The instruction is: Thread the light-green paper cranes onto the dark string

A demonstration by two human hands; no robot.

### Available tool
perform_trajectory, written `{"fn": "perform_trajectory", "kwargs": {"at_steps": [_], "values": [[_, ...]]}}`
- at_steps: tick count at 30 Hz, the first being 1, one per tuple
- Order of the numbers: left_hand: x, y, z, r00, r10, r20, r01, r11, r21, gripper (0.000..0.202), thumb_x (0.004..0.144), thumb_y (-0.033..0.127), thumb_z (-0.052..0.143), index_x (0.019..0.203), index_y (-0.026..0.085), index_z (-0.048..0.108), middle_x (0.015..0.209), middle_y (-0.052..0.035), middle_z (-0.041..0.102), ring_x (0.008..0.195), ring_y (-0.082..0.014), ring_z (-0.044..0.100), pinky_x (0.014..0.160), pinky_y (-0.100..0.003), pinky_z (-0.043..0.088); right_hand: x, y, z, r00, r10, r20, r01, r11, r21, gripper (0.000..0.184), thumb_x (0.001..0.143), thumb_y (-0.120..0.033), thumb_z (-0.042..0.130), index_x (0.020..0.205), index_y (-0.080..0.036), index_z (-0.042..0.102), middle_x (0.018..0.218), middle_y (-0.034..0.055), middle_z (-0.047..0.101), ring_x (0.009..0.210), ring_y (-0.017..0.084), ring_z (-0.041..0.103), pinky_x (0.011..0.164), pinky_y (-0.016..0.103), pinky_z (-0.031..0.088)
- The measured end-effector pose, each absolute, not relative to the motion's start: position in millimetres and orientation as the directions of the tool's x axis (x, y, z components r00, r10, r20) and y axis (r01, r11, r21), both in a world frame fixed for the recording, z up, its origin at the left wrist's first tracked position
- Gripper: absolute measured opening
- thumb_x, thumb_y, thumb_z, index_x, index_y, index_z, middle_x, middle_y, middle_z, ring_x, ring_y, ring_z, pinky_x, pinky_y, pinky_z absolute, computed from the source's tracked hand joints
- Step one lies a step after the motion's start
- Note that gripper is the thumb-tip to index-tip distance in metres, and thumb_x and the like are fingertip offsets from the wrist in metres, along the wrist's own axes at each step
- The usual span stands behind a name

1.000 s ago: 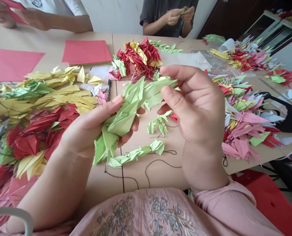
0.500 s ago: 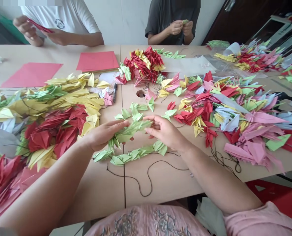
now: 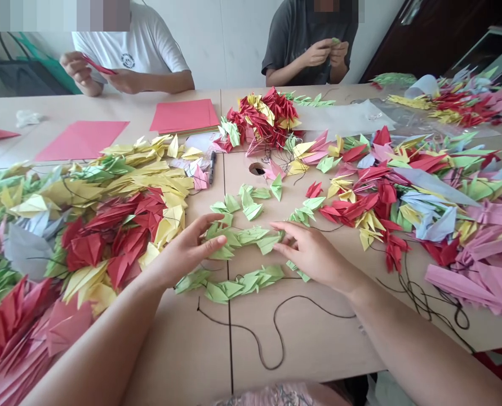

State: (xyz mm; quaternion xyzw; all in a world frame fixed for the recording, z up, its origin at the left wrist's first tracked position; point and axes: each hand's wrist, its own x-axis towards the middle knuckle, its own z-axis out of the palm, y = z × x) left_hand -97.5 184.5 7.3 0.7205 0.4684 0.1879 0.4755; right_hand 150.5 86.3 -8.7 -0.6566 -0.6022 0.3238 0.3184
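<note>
A string of light green folded paper cranes point(image 3: 244, 235) lies on the table point(image 3: 191, 349) between my hands. My left hand point(image 3: 189, 248) rests at its left end, thumb and fingers curled round the paper. My right hand point(image 3: 312, 254) lies flat at its right end, fingers stretched out onto the green paper. A second green crane string point(image 3: 234, 282) lies just nearer me, with a dark thread point(image 3: 271, 332) trailing from it across the table.
Heaps of strung yellow, red and green cranes point(image 3: 85, 220) fill the left side; loose mixed cranes point(image 3: 423, 192) cover the right. Red paper sheets point(image 3: 185, 115), a black pen point(image 3: 212, 166) and a table hole point(image 3: 257, 168) lie further back. Two people fold paper across the table.
My hands lowered the green crane string from in front of me down onto the table and moved apart along it. My right hand opened flat.
</note>
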Motion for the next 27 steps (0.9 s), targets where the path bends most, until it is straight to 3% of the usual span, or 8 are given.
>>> {"fn": "perform_trajectory", "kwargs": {"at_steps": [5, 10, 17, 22, 27], "values": [[-96, 190, -7, 0.498, 0.851, -0.168, 0.512, -0.132, 0.849, 0.055, 0.085, 0.055, 0.062, 0.131, 0.025, 0.053, 0.129, -0.0085, 0.062, 0.111, -0.0254, 0.062, 0.094, -0.037, 0.051, 154, 87, -4, 0.048, 0.999, -0.007, 0.645, -0.036, -0.763, 0.035, 0.088, -0.016, 0.062, 0.124, -0.016, 0.066, 0.107, 0.011, 0.071, 0.076, 0.018, 0.067, 0.077, 0.037, 0.058], [-96, 194, -15, 0.442, 0.882, -0.161, 0.549, -0.124, 0.827, 0.054, 0.087, 0.056, 0.057, 0.129, 0.023, 0.053, 0.12, -0.0099, 0.065, 0.103, -0.0244, 0.066, 0.089, -0.037, 0.054, 163, 88, 1, 0.01, 0.998, 0.065, 0.656, 0.043, -0.753, 0.029, 0.093, -0.023, 0.059, 0.121, -0.019, 0.067, 0.12, 0.0108, 0.069, 0.078, 0.017, 0.067, 0.073, 0.035, 0.059], [-93, 192, -14, 0.433, 0.895, -0.107, 0.597, -0.196, 0.778, 0.052, 0.089, 0.058, 0.051, 0.127, 0.022, 0.053, 0.129, -0.0095, 0.063, 0.101, -0.0213, 0.067, 0.088, -0.033, 0.054, 178, 82, 17, -0.038, 0.982, 0.183, 0.729, 0.153, -0.667, 0.027, 0.095, -0.024, 0.058, 0.119, -0.016, 0.067, 0.108, 0.0112, 0.073, 0.092, 0.024, 0.069, 0.081, 0.041, 0.058], [-93, 187, 0, 0.452, 0.888, -0.083, 0.714, -0.304, 0.631, 0.047, 0.091, 0.055, 0.051, 0.128, 0.025, 0.054, 0.123, -0.0084, 0.068, 0.093, -0.0245, 0.069, 0.074, -0.034, 0.055, 187, 64, 34, -0.071, 0.987, 0.144, 0.805, 0.142, -0.577, 0.034, 0.096, -0.029, 0.059, 0.128, -0.021, 0.063, 0.119, 0.0098, 0.071, 0.107, 0.026, 0.068, 0.09, 0.044, 0.058], [-106, 184, 10, 0.497, 0.864, -0.083, 0.803, -0.42, 0.423, 0.049, 0.09, 0.049, 0.049, 0.132, 0.025, 0.056, 0.131, -0.0123, 0.064, 0.096, -0.0323, 0.069, 0.076, -0.04, 0.054, 189, 48, 29, -0.141, 0.988, 0.055, 0.852, 0.15, -0.501, 0.038, 0.093, -0.027, 0.062, 0.13, -0.024, 0.064, 0.127, 0.0097, 0.068, 0.119, 0.03, 0.063, 0.096, 0.048, 0.056]]}}
